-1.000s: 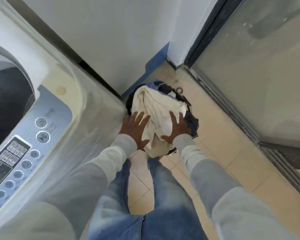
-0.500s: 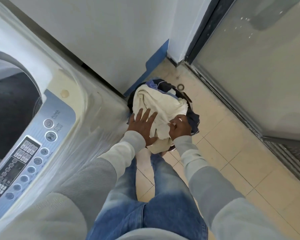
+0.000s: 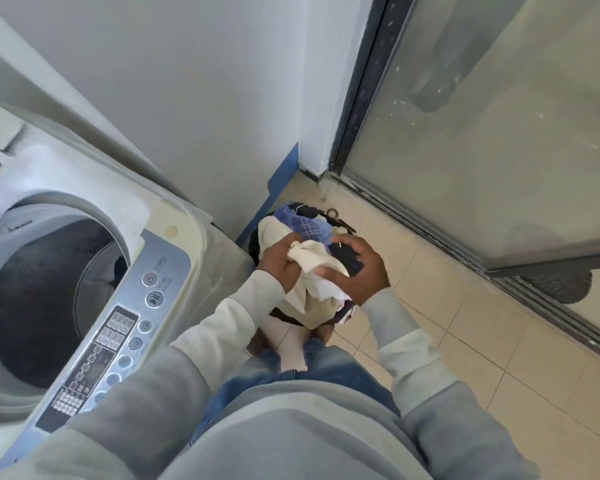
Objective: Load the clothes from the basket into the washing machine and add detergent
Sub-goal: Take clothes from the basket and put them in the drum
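A dark laundry basket stands on the floor by the wall corner, heaped with clothes. On top lies a cream cloth, with a blue checked garment behind it. My left hand grips a bunched part of the cream cloth. My right hand curls round its other side, over dark clothes. The cloth is raised a little off the heap. To the left, the top-loading washing machine stands with its lid up and its dark drum open.
The machine's control panel faces me at lower left. A white wall rises behind the basket. A glass sliding door with a floor track runs along the right. Beige floor tiles spread at lower right.
Both hands went from lying flat on the cream cloth to gripping it and gathering it upward. The camera swung left, showing more of the drum.
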